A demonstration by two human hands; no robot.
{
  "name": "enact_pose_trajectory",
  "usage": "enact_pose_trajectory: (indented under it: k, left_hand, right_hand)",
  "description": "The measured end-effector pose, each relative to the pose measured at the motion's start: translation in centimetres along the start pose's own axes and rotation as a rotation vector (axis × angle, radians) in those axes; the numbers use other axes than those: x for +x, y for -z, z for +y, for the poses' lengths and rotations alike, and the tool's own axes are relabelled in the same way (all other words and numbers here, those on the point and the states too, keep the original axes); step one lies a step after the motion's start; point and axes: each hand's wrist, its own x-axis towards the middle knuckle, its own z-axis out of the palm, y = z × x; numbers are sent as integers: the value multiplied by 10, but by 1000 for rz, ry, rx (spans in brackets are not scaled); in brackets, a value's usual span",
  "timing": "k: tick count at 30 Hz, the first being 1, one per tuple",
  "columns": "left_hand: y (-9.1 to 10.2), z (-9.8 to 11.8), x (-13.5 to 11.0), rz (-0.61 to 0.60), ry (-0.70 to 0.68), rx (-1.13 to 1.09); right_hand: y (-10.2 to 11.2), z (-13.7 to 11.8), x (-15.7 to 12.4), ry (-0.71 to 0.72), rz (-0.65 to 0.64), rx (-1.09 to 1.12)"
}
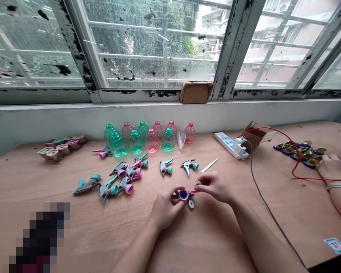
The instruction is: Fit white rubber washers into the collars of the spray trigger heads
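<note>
a pink-collared trigger sprayer head (184, 195) was held above the desk (204, 242) by both hands, which were close together: it was clamped in the left hand (165, 208), while the right hand (216, 188) was pinched at its pink tube, how firmly could not be told. a small white washer (191, 204) was seen just below it. no head had been fitted to any of the 10 bottles: 5 green bottles (135, 143) and 5 pink bottles (152, 143) stood open along the far edge of the desk. about 9 loose sprayer heads (165, 167) lay nearer, and a cluster of small pink, green and beige parts (62, 148) was placed at the far left. to the right, a co-worker's hand (333, 168) was resting by blue-and-gold rings (299, 153).
</note>
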Motion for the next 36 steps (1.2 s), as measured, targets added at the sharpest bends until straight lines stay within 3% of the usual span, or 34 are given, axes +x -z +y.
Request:
enact_pose_trajectory:
  k: [3, 6, 8, 11, 14, 18, 22, 24, 28, 36]
  left_hand:
    - [1, 1, 2, 70, -3, -41]
    - [4, -2, 5, 268, 34, -53]
    - [6, -6, 7, 384, 76, -44]
    - [9, -10, 10, 442, 97, -33]
    - [9, -10, 10, 408, 84, -21]
    - [9, -7, 9, 235, 79, -32]
    - [8, -5, 9, 90, 77, -24]
    - [7, -3, 9, 68, 67, -5]
    - [6, 1, 8, 35, 45, 38]
    - [6, 5, 5, 9, -22, 141]
  right_hand:
    - [6, 4, 2, 5, 123, 16]
    - [7, 3, 1, 30, 161, 4]
    - [3, -2, -2, 93, -34, -41]
    - [-9, -11, -6, 158, -411, -125]
    - [-12, -14, -8, 141, -507, -266]
    - [3, -2, -6, 35, -369, -468]
    - [13, 6, -3, -4, -131, -334]
    - [7, 3, -2, 74, -49, -239]
    - [-19, -9, -2, 209, -41, -177]
    - [-53, -13, 1, 287, 127, -220]
